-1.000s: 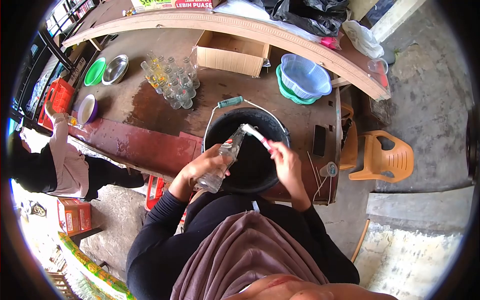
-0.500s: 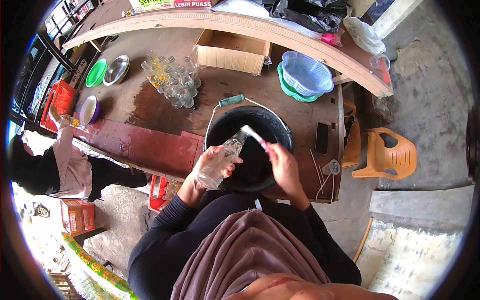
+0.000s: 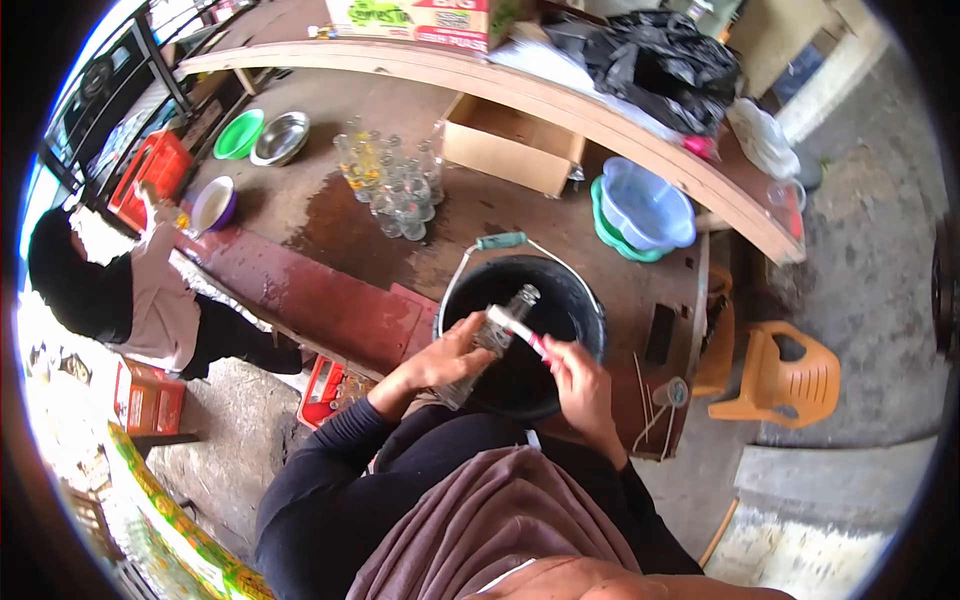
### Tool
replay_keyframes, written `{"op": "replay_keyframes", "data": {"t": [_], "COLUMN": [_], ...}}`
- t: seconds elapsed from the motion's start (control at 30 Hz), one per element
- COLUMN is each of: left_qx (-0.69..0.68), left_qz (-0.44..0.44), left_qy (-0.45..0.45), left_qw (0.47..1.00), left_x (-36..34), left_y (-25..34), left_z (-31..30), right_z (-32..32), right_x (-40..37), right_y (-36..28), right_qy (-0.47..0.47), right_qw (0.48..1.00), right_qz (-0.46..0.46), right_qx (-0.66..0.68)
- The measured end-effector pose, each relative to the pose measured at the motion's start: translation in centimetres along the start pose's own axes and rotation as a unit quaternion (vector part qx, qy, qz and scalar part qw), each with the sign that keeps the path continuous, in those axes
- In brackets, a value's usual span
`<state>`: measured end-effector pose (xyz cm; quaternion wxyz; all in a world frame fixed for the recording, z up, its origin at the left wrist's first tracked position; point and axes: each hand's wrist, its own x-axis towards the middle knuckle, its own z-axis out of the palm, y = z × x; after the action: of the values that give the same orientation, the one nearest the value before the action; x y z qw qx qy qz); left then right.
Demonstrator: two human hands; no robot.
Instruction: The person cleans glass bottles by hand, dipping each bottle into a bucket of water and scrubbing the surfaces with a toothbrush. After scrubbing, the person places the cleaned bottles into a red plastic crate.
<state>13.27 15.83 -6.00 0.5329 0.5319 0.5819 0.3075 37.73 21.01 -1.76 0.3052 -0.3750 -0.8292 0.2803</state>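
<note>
My left hand [image 3: 452,357] is wrapped round a clear glass bottle [image 3: 524,300], held at a tilt over a black bucket [image 3: 590,290]. The bottle's neck points away from me, toward the bucket's far side. In my right hand [image 3: 583,388] is a slim brush [image 3: 522,328] with a white head and a pink-and-white handle. Its head lies against the outside of the bottle, near my left fingers. Dark water seems to fill the bucket, whose wire handle has a green grip [image 3: 501,241].
Several glass bottles [image 3: 400,195] stand on the wooden table, beside a cardboard box [image 3: 510,150]. Blue and green basins [image 3: 648,205] sit right of it. A phone [image 3: 660,333] and sticks lie near the right edge. At left, another person [image 3: 150,290] reaches toward a red crate [image 3: 150,180].
The brush head has gone from the bottle's mouth to its outer side. My left hand has turned over the bottle, its back now upward. The whole view has shifted slightly.
</note>
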Motion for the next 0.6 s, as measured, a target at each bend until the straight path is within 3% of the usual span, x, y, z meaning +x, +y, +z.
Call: {"op": "replay_keyframes", "data": {"t": [0.03, 0.07, 0.17, 0.2, 0.27, 0.33, 0.4, 0.47, 0.53, 0.6], "left_qx": [-0.044, -0.041, 0.046, 0.044, 0.038, 0.081, 0.086, 0.084, 0.086, 0.060], "left_qz": [0.070, 0.077, 0.082, 0.072, 0.059, 0.065, 0.082, 0.105, 0.108, 0.113], "left_qy": [0.000, 0.002, 0.024, 0.026, 0.035, 0.056, 0.069, 0.058, 0.061, 0.063], "left_qw": [0.997, 0.996, 0.995, 0.996, 0.997, 0.993, 0.990, 0.989, 0.989, 0.990], "left_x": [-0.5, -0.5, -0.7, -0.8, -0.8, -0.8, -0.7, -0.4, -0.2, -0.4], "left_y": [1.0, 1.0, 0.9, 1.0, 1.0, 0.5, 0.3, 0.0, 0.6, 1.7], "left_z": [0.0, 0.1, 0.2, 0.3, 0.5, 0.8, 0.8, 1.1, 1.6, 1.8], "right_z": [0.3, 0.4, 0.5, 0.0, 0.3, 0.3, 1.3, 1.2, 0.0, 0.4], "right_x": [0.0, 0.0, 0.8, 1.1, 0.6, 0.3, 0.4, 1.1, 1.7, 1.3], "right_y": [-0.2, -0.2, 3.4, 3.3, 2.2, -0.3, 1.0, 3.4, 2.3, 0.7], "right_qy": [-0.013, -0.026, 0.049, 0.067, 0.043, -0.050, -0.031, 0.025, 0.078, 0.056], "right_qw": [1.000, 1.000, 0.989, 0.987, 0.995, 0.999, 0.999, 0.994, 0.993, 0.997], "right_qz": [0.002, 0.007, 0.140, 0.118, 0.092, 0.013, 0.012, 0.108, 0.081, 0.034], "right_qx": [-0.007, -0.016, -0.028, -0.083, -0.017, -0.009, 0.004, 0.026, -0.028, 0.036]}}
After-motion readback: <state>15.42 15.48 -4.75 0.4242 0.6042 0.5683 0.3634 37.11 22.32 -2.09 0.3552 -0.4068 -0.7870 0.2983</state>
